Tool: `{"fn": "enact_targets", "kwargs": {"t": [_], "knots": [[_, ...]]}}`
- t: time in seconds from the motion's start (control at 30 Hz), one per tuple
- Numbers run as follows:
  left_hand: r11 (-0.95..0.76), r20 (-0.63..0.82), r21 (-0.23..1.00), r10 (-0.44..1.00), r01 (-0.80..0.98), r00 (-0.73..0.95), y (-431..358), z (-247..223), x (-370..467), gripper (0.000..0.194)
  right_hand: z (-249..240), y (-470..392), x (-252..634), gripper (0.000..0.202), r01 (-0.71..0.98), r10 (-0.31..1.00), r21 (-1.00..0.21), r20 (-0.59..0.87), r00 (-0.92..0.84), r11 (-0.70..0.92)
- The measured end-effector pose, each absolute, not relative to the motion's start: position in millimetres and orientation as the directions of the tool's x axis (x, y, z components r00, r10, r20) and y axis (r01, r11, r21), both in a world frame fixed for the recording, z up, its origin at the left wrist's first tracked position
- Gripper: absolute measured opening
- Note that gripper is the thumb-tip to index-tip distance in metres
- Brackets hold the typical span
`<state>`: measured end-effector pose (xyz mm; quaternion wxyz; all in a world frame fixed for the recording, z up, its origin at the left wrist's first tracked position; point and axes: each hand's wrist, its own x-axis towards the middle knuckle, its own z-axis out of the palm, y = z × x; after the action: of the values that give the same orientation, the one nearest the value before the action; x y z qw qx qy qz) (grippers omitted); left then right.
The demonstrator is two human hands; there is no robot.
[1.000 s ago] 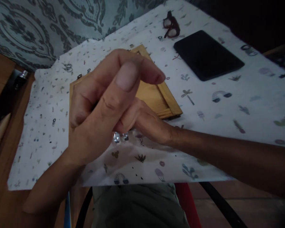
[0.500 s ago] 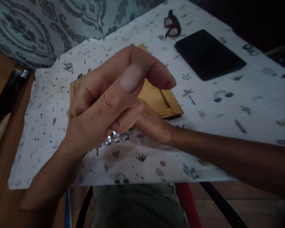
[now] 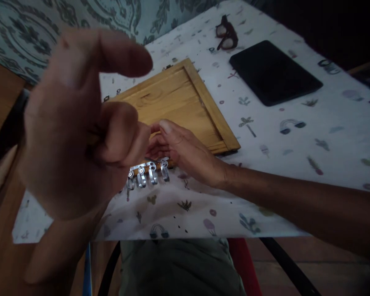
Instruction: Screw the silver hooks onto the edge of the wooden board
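My left hand (image 3: 80, 131) is raised close to the camera, a little blurred, with its index finger hooked and the other fingers curled in. Whatever it may hold is hidden behind the fingers. My right hand (image 3: 188, 152) rests at the front edge of a wooden framed panel (image 3: 172, 92), thumb and fingers drawn together beside the left hand's curled fingers. I cannot make out what lies between them. Just below, several silver metal hooks (image 3: 153, 172) with screws line the panel's near edge. A thin dark strip shows by the right fingertips.
A black tablet (image 3: 276, 74) lies to the right, with dark-framed glasses (image 3: 226, 33) behind it. Everything rests on a white patterned tablecloth (image 3: 271, 164). A patterned curtain (image 3: 111, 16) hangs at the back left. My lap (image 3: 179, 267) is below the table's front edge.
My left hand has moved left and up toward the camera, uncovering more of the panel and hooks. My right hand has stayed almost in place.
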<state>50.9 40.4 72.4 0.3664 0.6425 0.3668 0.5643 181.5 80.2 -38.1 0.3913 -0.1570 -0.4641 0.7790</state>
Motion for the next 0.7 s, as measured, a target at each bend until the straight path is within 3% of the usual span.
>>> {"fn": "enact_targets", "kwargs": {"t": [0.3, 0.4, 0.53, 0.7], "knots": [[-0.345, 0.346, 0.928, 0.938, -0.144, -0.020, 43.3, 58.8, 74.4, 0.050, -36.2, 79.4, 182.8, 0.045, -0.470, 0.759, -0.848, 0.134, -0.637, -0.245], [-0.333, 0.327, 0.936, 0.942, -0.111, -0.071, 43.7, 55.5, 73.3, 0.043, -34.4, 79.4, 182.7, 0.041, -0.462, 0.754, -0.854, 0.137, -0.642, -0.238], [-0.367, 0.367, 0.928, 0.930, -0.064, 0.002, 46.6, 49.2, 70.4, 0.037, -32.9, 78.8, 183.2, 0.034, -0.455, 0.747, -0.859, 0.141, -0.650, -0.234], [-0.360, 0.364, 0.930, 0.930, -0.073, 0.047, 47.4, 47.6, 71.8, 0.043, -33.9, 78.6, 183.6, 0.037, -0.435, 0.747, -0.872, 0.132, -0.652, -0.225]]}}
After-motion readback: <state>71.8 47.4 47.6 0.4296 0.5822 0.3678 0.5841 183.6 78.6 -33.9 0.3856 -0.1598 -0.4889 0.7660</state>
